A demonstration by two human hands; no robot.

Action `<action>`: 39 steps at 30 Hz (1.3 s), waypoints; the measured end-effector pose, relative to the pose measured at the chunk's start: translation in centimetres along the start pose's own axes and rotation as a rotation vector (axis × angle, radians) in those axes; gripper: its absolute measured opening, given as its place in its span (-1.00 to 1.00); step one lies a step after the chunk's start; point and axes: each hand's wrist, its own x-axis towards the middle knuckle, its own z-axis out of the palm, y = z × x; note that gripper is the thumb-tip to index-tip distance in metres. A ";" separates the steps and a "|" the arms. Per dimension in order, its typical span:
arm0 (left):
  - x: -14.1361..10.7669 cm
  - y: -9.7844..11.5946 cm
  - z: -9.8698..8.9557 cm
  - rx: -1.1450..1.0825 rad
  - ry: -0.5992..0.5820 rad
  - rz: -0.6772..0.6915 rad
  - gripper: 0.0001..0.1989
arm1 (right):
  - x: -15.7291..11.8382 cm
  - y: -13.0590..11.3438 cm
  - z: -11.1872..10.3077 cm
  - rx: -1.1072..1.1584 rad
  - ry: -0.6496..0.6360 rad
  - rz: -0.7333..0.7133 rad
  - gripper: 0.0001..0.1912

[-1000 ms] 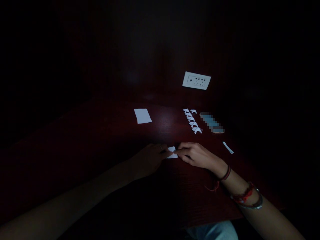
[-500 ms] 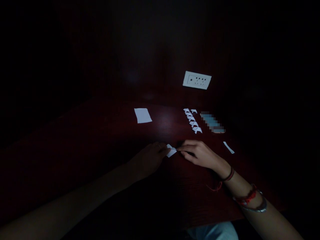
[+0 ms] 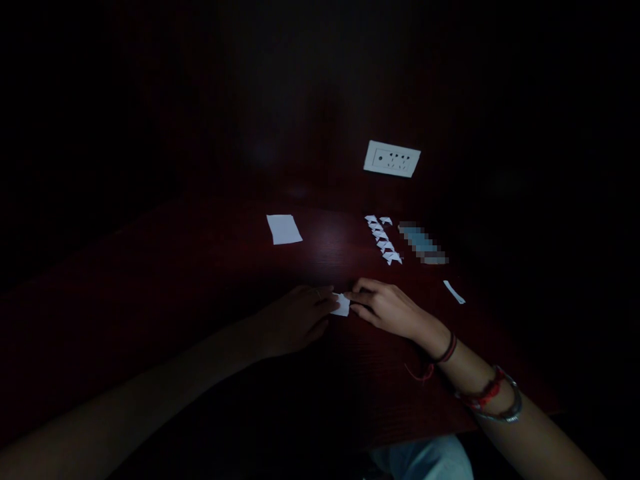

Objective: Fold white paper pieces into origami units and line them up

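Observation:
A small folded piece of white paper (image 3: 343, 307) lies on the dark red table between my two hands. My left hand (image 3: 297, 317) is closed on its left side, thumb and fingertips over the edge, so part of the paper is hidden. My right hand (image 3: 385, 307) has its fingertips at the paper's upper right edge, with the thumb close below; the fingers are bent together on it. Beyond my right hand, several folded white paper pieces (image 3: 383, 237) stand in a slanting row, with one more folded piece (image 3: 386, 220) beside the far end.
A stack of flat white paper sheets (image 3: 285, 230) lies farther back on the left. To the right are a blurred-out phone (image 3: 423, 243) and a narrow white paper strip (image 3: 454, 292). A white socket plate (image 3: 392, 159) is on the dark wall behind the table.
The paper between my hands has turned a little, its pointed right corner now showing as a squarer edge. My right hand has shifted slightly left, its fingertips onto the paper's edge.

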 end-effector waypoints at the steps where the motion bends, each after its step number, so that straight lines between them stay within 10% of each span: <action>1: 0.0 -0.2 -0.2 -0.010 -0.025 0.014 -0.69 | 0.0 0.0 -0.1 0.004 0.005 0.004 -0.72; 25: 0.0 -0.2 -1.4 -0.094 -0.097 0.070 -0.62 | 0.0 -0.3 -0.1 0.146 -0.027 -0.143 -0.76; 39: -0.1 -0.8 -1.1 -0.071 -0.101 0.142 -0.61 | 0.4 -0.2 0.7 0.302 0.083 0.007 -0.91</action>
